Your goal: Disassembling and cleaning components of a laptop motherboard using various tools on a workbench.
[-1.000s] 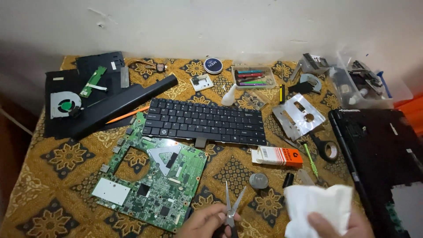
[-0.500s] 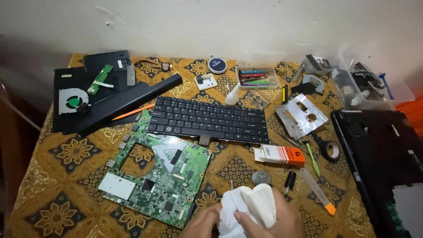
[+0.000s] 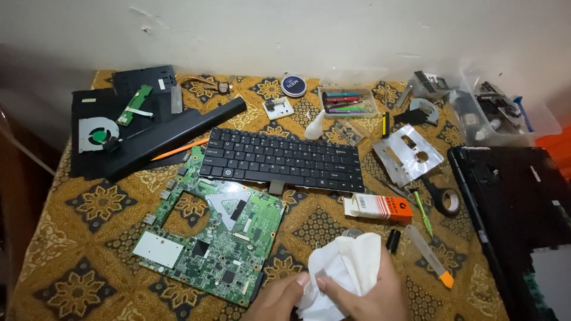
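My left hand (image 3: 278,301) and my right hand (image 3: 370,297) meet at the bottom edge, both closed on a crumpled white tissue (image 3: 348,266). My left thumb presses into its folds from the left, and my right hand cups it from the right and below. No tool shows inside the tissue. A green motherboard (image 3: 214,238) lies just left of my hands. A black keyboard (image 3: 282,160) sits beyond it. A small grey disc (image 3: 352,232) peeks out above the tissue.
An orange and white box (image 3: 377,207), a small black cylinder (image 3: 392,241), a green screwdriver (image 3: 423,214), an orange-tipped pry tool (image 3: 431,255) and a tape roll (image 3: 445,199) lie to the right. A black laptop base (image 3: 517,202) fills the right edge. A fan (image 3: 95,134) sits on black covers, far left.
A second ago my left hand held metal tweezers and my right held the tissue apart. The hands have come together on the tissue, and the tweezers are out of sight.
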